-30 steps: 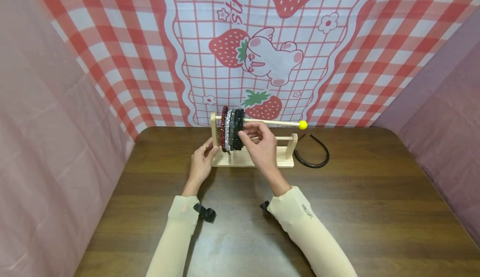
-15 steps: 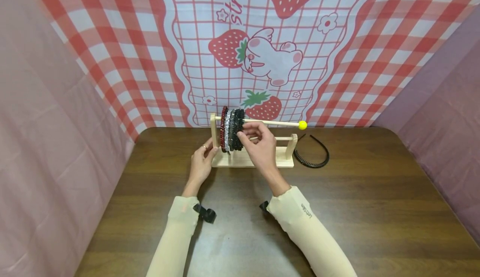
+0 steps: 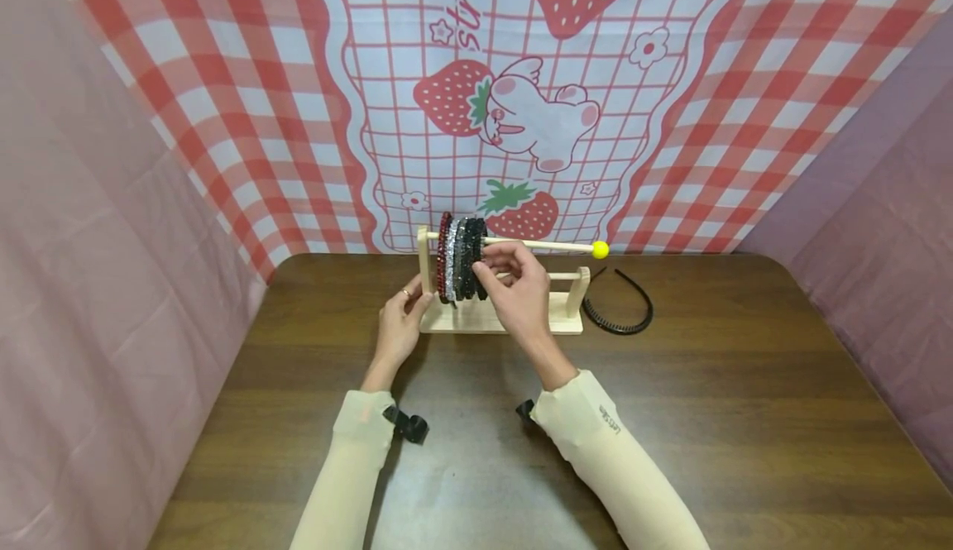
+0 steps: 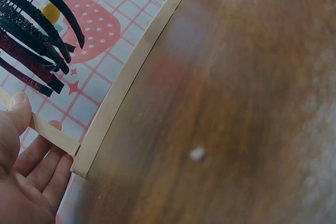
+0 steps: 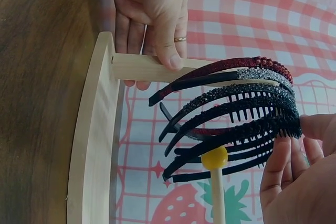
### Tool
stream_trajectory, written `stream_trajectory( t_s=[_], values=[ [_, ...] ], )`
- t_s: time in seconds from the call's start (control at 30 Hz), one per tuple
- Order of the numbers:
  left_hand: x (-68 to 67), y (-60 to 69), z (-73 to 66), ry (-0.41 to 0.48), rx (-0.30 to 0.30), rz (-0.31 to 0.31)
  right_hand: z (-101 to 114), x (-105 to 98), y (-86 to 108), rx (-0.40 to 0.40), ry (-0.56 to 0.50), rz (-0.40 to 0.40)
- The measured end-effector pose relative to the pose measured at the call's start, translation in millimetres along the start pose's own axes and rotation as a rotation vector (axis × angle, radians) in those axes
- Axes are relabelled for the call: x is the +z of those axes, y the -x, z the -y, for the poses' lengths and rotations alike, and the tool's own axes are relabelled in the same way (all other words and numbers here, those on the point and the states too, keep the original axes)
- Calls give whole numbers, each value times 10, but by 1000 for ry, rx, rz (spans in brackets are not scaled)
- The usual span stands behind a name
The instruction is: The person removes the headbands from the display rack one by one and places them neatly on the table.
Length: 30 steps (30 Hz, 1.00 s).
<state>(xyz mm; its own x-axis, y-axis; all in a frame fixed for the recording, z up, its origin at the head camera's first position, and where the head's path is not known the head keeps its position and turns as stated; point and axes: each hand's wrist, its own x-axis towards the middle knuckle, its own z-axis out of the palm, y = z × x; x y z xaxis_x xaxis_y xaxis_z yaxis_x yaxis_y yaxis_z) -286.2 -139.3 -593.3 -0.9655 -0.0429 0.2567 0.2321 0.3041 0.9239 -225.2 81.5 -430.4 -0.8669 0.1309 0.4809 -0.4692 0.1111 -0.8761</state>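
Several glittery headbands, red, silver and black, hang side by side at the left part of a wooden stand's upper rod (image 3: 551, 245), which ends in a yellow ball (image 3: 600, 250). My left hand (image 3: 399, 325) grips the stand's left upright (image 3: 425, 259); in the left wrist view the thumb lies on one side of the wood and the fingers on the other. With thumb and fingers my right hand (image 3: 519, 292) pinches the outermost black headband (image 5: 262, 127) at its toothed curve. The red headband (image 5: 215, 68) is closest to the upright.
A black toothed headband (image 3: 621, 328) lies on the brown table (image 3: 700, 418) just right of the stand's base (image 3: 562, 323). Behind the stand hangs a red-and-white checked cloth (image 3: 402, 136) with strawberries. Pink curtains (image 3: 112, 244) flank both sides.
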Motion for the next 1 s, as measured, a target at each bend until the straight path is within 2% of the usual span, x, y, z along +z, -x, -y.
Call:
stream_trajectory(
  t_s=[0.1, 0.17, 0.23, 0.3, 0.37, 0.43, 0.73, 0.9, 1.0],
  values=[
    [0, 4, -15, 0, -16, -3, -4, 1, 1, -3, 5, -3],
    [-6, 27, -75, -10, -22, -7, -8, 2, 1, -4, 6, -4],
    [-12, 56, -149, -23, -10, -16, -8, 3, 3, -5, 5, -4],
    [-40, 117, -298, -15, 18, -18, -8, 4, 4, -7, 1, -4],
    [-43, 138, -351, -15, 57, -33, -3, 5, 6, -10, -4, -4],
    [-52, 160, -413, 3, 64, -34, -4, 6, 6, -14, -8, -8],
    [-7, 85, -211, -62, 46, -42, 7, -10, 9, -8, -32, -21],
    [-17, 97, -246, -18, 55, -35, 25, -27, 3, 6, -52, -38],
    [-17, 105, -279, -22, 37, -31, 38, -45, -2, 16, -70, -46]
  ],
)
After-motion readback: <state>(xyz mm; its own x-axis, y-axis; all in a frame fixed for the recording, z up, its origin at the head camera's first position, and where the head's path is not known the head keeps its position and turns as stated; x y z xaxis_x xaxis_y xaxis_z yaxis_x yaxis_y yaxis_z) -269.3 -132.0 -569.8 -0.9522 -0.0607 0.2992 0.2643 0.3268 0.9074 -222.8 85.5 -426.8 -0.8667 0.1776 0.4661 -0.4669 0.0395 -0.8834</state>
